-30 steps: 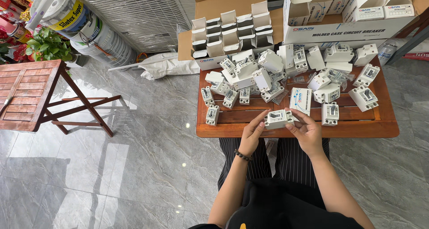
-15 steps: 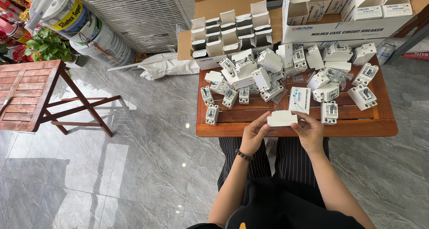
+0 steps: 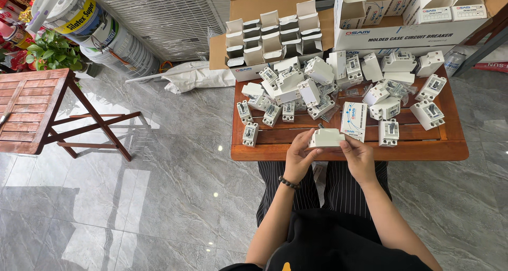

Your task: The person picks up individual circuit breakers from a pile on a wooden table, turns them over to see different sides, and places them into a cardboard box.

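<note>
White breaker (image 3: 326, 138): grasped by left hand (image 3: 299, 159) and right hand (image 3: 360, 155) over the table (image 3: 296, 153) front edge; risk, a slackened grip drops it to the floor (image 3: 174, 181).

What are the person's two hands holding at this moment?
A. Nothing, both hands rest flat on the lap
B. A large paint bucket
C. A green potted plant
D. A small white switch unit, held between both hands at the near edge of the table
D: the left hand and the right hand grip a small white unit from each end, just above the near edge of the wooden table.
</note>
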